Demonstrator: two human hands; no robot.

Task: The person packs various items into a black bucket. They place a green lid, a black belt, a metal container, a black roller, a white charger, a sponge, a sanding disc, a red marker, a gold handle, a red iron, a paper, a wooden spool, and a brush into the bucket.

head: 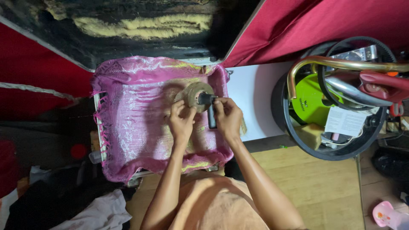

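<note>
Round tan disc (194, 94) with a dark centre, looking woven or fibrous, is held above the pink cloth (128, 123); it likely handles as light and fairly stiff, best gripped at the rim, its flat face turned up toward the camera. A black bar-shaped tool (211, 111) meets the disc's centre, its long axis running from the disc back toward the person, probably rigid and easy to grip mid-shaft. Left hand (182, 121) fingers pinch the disc's near rim, right hand (228, 117) fingers wrap the tool; cloth covers a tray beside the white desk (251, 102), black bucket (298, 140) well to the right.
</note>
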